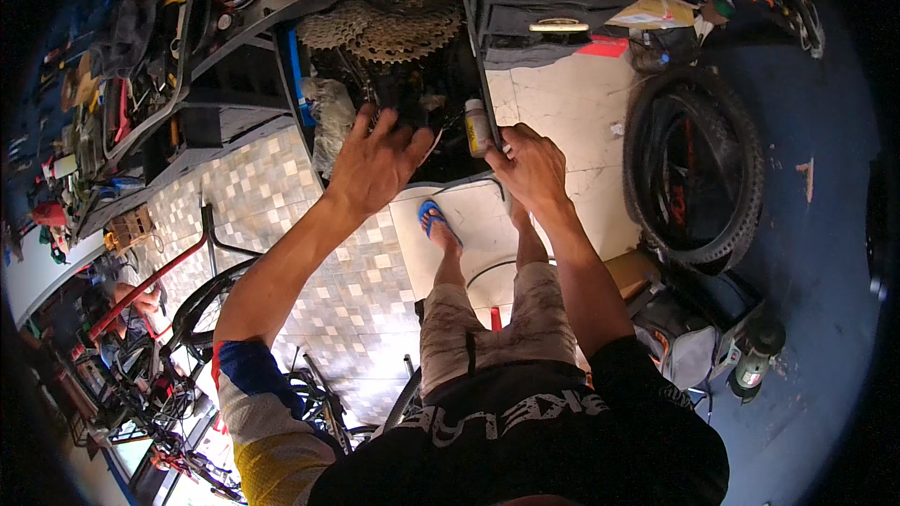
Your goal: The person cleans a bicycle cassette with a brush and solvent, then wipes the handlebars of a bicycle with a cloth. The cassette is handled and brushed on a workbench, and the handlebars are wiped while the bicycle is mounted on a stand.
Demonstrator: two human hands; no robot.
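An open drawer (481, 66) with dark walls holds bicycle parts in front of me. My left hand (380, 161) reaches into it, palm down, fingers apart over dark small parts that I cannot make out. Beside that hand lies a crumpled clear plastic bag (330, 122). Large bicycle cassettes (384, 28) fill the drawer's far end. Curled at the near right corner, my right hand (532, 167) grips the drawer's edge. A small bottle (476, 126) with a white cap and yellow label is close to its fingertips, along the right wall.
A cluttered workbench (262, 33) runs along the far left. Closed drawers (553, 14) with light handles are at the far right. Bicycle tyres (694, 169) lean by the blue wall. A red bicycle frame (150, 286) and a seated person (136, 305) are at left.
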